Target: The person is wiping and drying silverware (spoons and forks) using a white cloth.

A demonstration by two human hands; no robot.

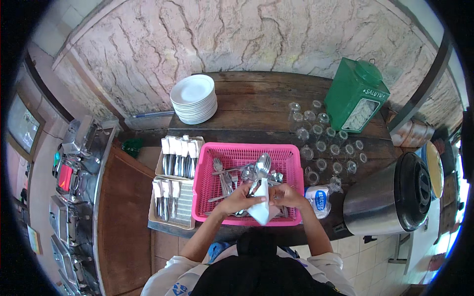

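Over a pink plastic basket (300,162) of loose forks and spoons, both hands are at a white paper napkin (262,207) around the handles of a spoon and fork (263,164), whose heads point away from me. My left hand (239,199) grips the napkin and cutlery from the left. My right hand (285,196) pinches the napkin's right side; part of its fingers is hidden. Left of the basket, two cream plastic baskets (188,214) hold cutlery sets (179,151) wrapped in white napkins. A plastic pack of napkins (319,202) lies right of the pink basket.
A stack of white plates (193,98) stands at the back left of the wooden table (259,92). Several glass mugs (321,146), a green metal box (355,96) and a large steel drinks urn (381,196) stand to the right. Chafing dishes (64,218) line a counter far left.
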